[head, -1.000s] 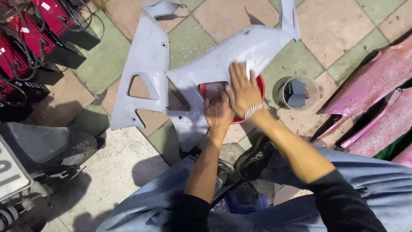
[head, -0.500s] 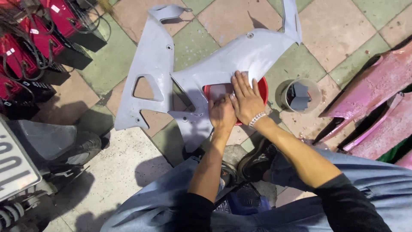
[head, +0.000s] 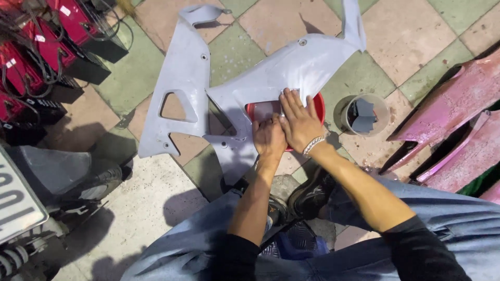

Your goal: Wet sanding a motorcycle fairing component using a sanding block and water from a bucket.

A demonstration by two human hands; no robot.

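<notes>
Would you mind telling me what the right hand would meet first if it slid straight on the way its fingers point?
Probably more of the grey fairing panel that the right hand already rests on, up toward its upper edge.

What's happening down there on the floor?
A person crouches over a grey motorcycle fairing panel lying on the tiled floor. The right hand presses flat on the panel, above a red bowl beneath it; the left hand rests curled beside it. A small grey bucket and pink panels lie to the right.

red bowl (head: 316,106): mostly hidden under grey panel (head: 291,67) | pink panels (head: 458,130): cut off right, perhaps fairings
</notes>
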